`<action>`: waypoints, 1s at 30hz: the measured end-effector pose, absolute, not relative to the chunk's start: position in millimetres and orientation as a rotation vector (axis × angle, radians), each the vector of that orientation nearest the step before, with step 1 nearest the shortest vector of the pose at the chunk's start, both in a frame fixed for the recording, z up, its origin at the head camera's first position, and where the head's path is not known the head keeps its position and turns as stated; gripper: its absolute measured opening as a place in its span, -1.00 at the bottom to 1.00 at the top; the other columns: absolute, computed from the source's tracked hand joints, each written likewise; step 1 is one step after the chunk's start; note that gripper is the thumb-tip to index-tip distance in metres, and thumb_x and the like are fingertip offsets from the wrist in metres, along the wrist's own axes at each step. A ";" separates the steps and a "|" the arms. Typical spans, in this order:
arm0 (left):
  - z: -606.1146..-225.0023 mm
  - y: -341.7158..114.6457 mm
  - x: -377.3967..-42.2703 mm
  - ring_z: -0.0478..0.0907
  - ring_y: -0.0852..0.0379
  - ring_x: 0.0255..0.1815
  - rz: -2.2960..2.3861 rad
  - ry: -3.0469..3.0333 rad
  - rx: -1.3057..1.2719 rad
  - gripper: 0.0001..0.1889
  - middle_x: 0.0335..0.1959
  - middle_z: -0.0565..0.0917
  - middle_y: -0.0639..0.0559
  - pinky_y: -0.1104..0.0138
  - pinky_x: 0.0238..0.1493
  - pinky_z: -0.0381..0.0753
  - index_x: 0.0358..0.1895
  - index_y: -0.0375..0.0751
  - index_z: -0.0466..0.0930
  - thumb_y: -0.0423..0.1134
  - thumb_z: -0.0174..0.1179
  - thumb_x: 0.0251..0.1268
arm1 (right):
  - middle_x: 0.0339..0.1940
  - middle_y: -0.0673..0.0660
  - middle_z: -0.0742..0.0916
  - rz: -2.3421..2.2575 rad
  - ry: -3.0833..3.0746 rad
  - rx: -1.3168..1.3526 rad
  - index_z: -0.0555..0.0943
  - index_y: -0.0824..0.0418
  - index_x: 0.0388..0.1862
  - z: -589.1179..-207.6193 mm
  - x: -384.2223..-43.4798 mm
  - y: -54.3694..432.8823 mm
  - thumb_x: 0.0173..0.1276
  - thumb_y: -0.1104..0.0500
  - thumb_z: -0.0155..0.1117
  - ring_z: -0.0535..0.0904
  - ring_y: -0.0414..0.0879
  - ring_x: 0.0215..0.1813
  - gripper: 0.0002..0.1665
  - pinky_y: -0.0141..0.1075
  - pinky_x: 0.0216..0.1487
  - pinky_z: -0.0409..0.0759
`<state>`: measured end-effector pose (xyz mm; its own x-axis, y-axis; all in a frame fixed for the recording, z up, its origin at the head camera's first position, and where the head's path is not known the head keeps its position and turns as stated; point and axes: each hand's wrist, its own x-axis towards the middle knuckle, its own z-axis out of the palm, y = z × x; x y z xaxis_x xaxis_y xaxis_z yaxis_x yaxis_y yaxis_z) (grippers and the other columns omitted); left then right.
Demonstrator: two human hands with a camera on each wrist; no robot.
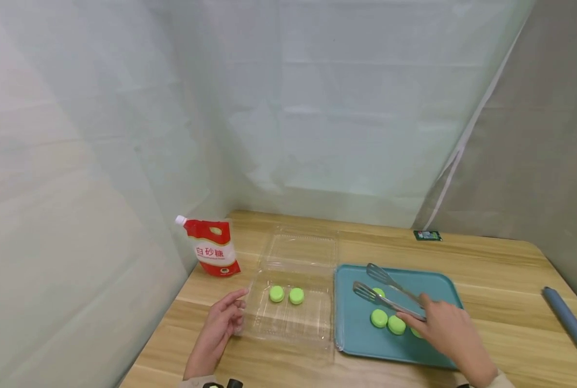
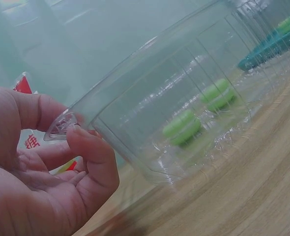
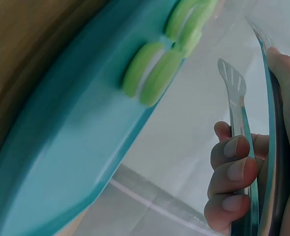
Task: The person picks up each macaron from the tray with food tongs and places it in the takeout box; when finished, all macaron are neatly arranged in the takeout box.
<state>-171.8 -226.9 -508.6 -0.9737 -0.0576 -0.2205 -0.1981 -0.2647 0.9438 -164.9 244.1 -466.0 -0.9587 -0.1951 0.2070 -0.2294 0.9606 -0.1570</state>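
My left hand (image 1: 220,323) pinches the corner of a clear plastic box (image 2: 150,98) between thumb and fingers. Inside this box sit two green macarons (image 1: 286,295), side by side. Its lid (image 1: 300,248) lies folded back behind it. In my right hand (image 1: 451,331) are metal tongs (image 3: 243,118), their slotted tips apart with nothing between them. The tongs hover above a teal tray (image 1: 429,353), on which several green macarons (image 1: 379,318) lie. One is partly behind the tongs and another partly behind the right hand.
A red-and-white pouch (image 1: 214,250) with a white cap stands left of the box. Towards the back of the wooden table lies a small dark card (image 1: 427,235). A grey-blue rod (image 1: 572,326) is at the right edge. Pale sheeting (image 1: 342,108) hangs behind the table.
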 end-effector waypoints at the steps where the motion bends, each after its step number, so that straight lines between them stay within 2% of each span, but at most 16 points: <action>1: -508.9 -226.9 -171.9 0.29 0.23 -0.50 2.406 1.850 -0.324 -0.44 -0.23 0.44 -0.03 0.44 -0.54 0.27 0.35 -0.48 0.40 -0.57 -0.04 0.20 | -0.68 -0.02 0.45 0.258 -2.925 0.322 0.60 0.35 -0.17 -467.2 -165.3 247.0 0.25 -0.41 0.31 0.32 -0.13 -0.64 -0.21 -0.20 -0.68 0.33; 6: -508.7 -226.6 -172.5 0.32 0.21 -0.48 2.396 1.863 -0.333 -0.43 -0.22 0.44 -0.03 0.43 -0.54 0.29 0.35 -0.49 0.39 -0.56 -0.04 0.19 | -0.70 -0.04 0.43 0.228 -2.887 0.374 0.60 0.38 -0.19 -474.0 -165.9 259.5 0.26 -0.35 0.34 0.29 -0.17 -0.66 -0.24 -0.24 -0.70 0.32; 12: -507.8 -226.4 -172.1 0.32 0.20 -0.48 2.411 1.863 -0.330 -0.43 -0.21 0.45 -0.05 0.43 -0.54 0.28 0.34 -0.49 0.40 -0.57 -0.03 0.17 | -0.73 -0.08 0.32 0.236 -2.840 0.415 0.45 0.17 -0.43 -480.1 -164.5 268.2 0.25 -0.28 0.40 0.19 -0.24 -0.70 -0.43 -0.33 -0.73 0.20; 20: -508.4 -226.9 -171.6 0.32 0.21 -0.49 2.400 1.851 -0.318 -0.44 -0.21 0.45 -0.05 0.44 -0.53 0.28 0.34 -0.48 0.39 -0.56 -0.04 0.20 | -0.71 -0.07 0.34 0.224 -2.869 0.394 0.53 0.27 -0.32 -483.4 -163.9 272.1 0.20 -0.30 0.42 0.22 -0.21 -0.68 -0.36 -0.32 -0.73 0.22; 30: -508.6 -226.4 -172.1 0.32 0.21 -0.50 2.399 1.847 -0.326 -0.43 -0.23 0.45 -0.03 0.45 -0.54 0.30 0.34 -0.48 0.40 -0.56 -0.03 0.18 | -0.74 -0.10 0.30 0.180 -2.813 0.437 0.40 0.10 -0.54 -484.7 -167.1 272.1 0.16 -0.24 0.48 0.17 -0.26 -0.70 -0.45 -0.38 -0.75 0.14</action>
